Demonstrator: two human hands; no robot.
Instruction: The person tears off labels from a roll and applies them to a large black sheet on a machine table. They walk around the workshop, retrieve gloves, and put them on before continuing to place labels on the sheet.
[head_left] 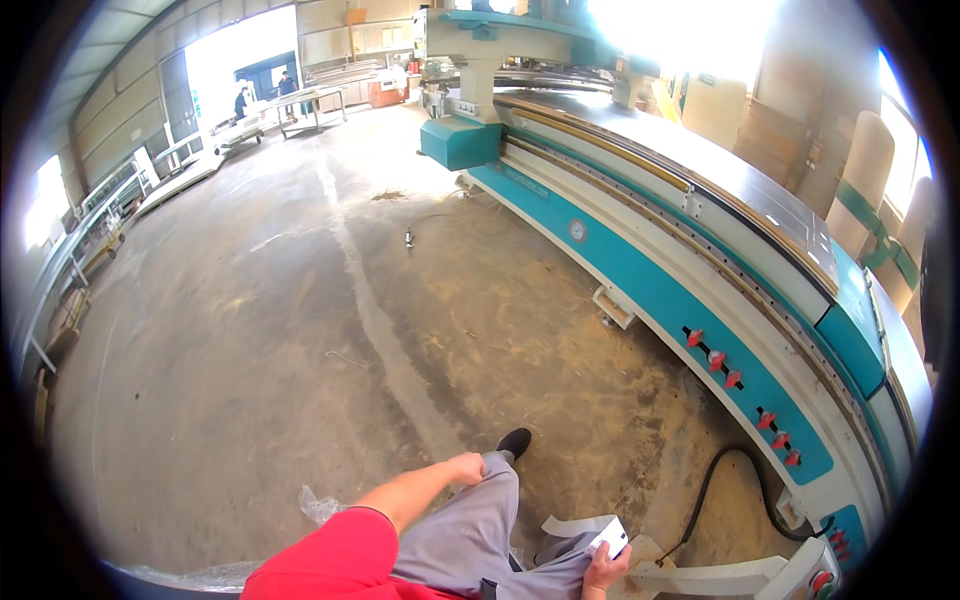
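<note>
Wearing a bright red top (320,567) with a short sleeve (362,528), baring the left hand (467,468) and right hand (605,571), sporting loose, creased grey trousers (455,540) with a dark patch (488,589) near the waist, too small to make out, and showing a black shoe (516,442) with a rounded toe.

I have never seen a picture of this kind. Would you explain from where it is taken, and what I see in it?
A wide fisheye camera on a person's head takes this view, looking down; that is why straight edges bend. The wearer's bare left hand rests at the knee of the grey trousers. The right hand holds a small white object, possibly a phone. At right stands a long teal and white machine with red knobs. Clear plastic film lies on the floor.
</note>
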